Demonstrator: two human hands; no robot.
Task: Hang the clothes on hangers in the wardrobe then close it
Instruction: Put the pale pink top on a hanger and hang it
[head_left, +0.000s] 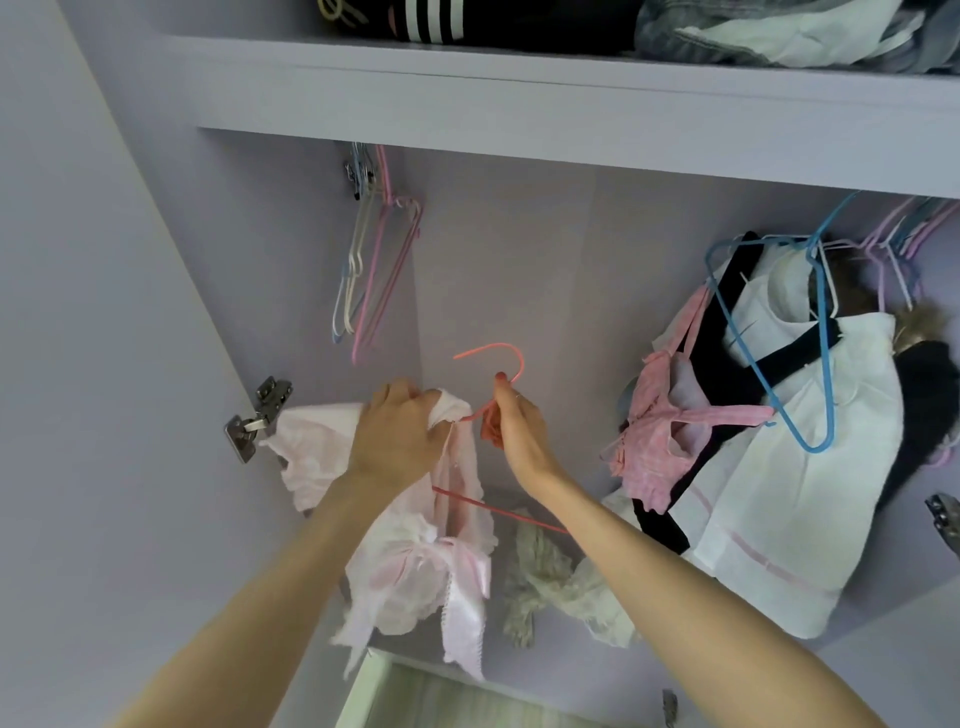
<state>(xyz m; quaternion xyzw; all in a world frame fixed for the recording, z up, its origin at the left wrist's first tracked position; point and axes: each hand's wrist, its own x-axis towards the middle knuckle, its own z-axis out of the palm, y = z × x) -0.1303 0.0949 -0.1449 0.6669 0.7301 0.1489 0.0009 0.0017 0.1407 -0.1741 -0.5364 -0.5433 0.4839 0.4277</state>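
We're looking up into the lilac wardrobe (519, 249), shelf (571, 98) overhead stacked with folded clothes. White dress (800, 467) is hanging at right on a blue hanger (821, 332), pink top (654, 431) beside it. Pale pink garment (415, 545) is draping mid-air below our hands, half on the coral hanger (493, 358). Left hand (400, 436) is gripping the fabric bunched at the shoulder; right hand (519, 421) is pinching the hanger neck. Empty hangers (374, 260) are dangling upper left.
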